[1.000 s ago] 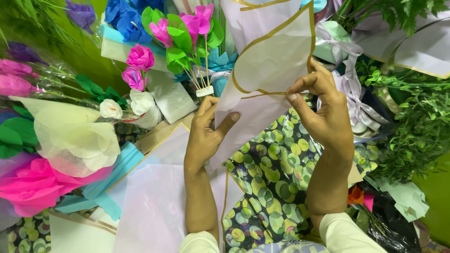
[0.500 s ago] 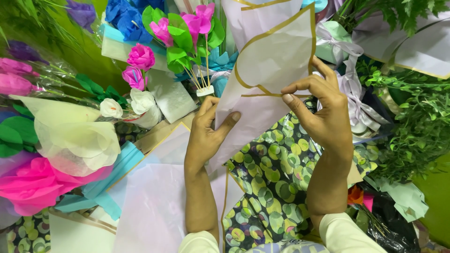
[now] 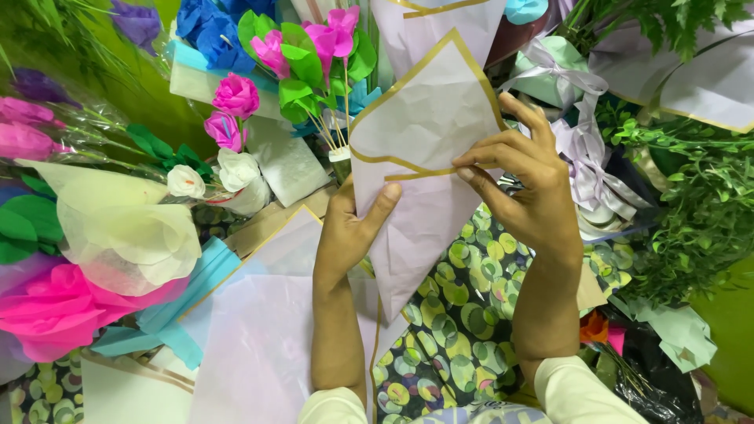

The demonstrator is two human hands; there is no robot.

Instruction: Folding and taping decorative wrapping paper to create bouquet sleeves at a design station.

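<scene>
I hold a pale lilac wrapping sheet with a gold border [image 3: 428, 126] upright in front of me. It is folded so its lower part tapers to a point. My left hand [image 3: 352, 228] grips its left edge with the thumb lying across the paper. My right hand [image 3: 525, 184] pinches the gold-edged fold near the sheet's middle between thumb and fingertips.
More lilac sheets [image 3: 267, 345] lie below my left arm. Paper flowers in pink [image 3: 236, 98], blue [image 3: 216, 27] and white [image 3: 184, 180] stand at the left, with a cream wrap [image 3: 126, 228]. A green-dotted cloth [image 3: 452, 322] lies under my arms. Green foliage [image 3: 699, 212] and ribbon [image 3: 585, 149] crowd the right.
My right hand has slid down a little along the fold, and the sheet's top flap has spread wider. My left hand has kept its grip.
</scene>
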